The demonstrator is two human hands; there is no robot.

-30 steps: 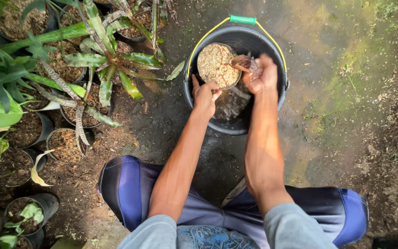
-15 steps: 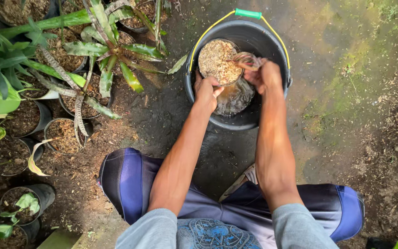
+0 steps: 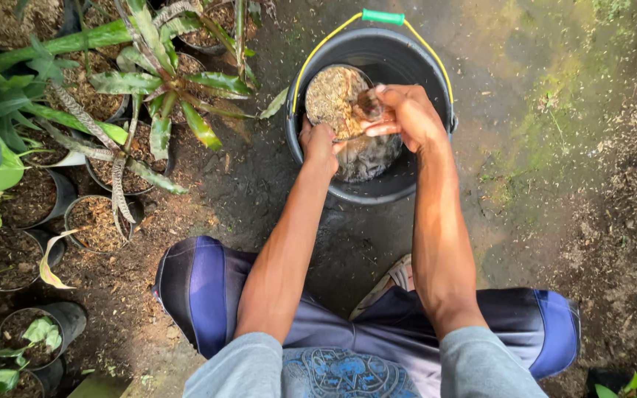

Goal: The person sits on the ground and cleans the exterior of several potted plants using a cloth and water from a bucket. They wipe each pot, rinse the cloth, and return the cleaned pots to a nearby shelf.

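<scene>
A black bucket point(image 3: 407, 59) with a yellow wire handle and green grip stands on the dark ground ahead of me. Over its inside I hold a small black pot point(image 3: 366, 155) filled with brown, husk-like planting mix point(image 3: 333, 99). My left hand point(image 3: 320, 144) grips the pot's near-left rim. My right hand point(image 3: 405, 116) rests on the top right of the mix, fingers curled around a brownish clump; what the clump is I cannot make out.
Several black pots of soil and leafy plants point(image 3: 156, 81) crowd the left side, one with long striped leaves reaching toward the bucket. My knees in blue shorts point(image 3: 200, 287) frame the bottom. Mossy ground point(image 3: 554, 110) lies to the right, with dark objects at the right edge.
My right hand has shifted slightly left over the mix and closed around a clump. The left hand stays on the pot's rim.
</scene>
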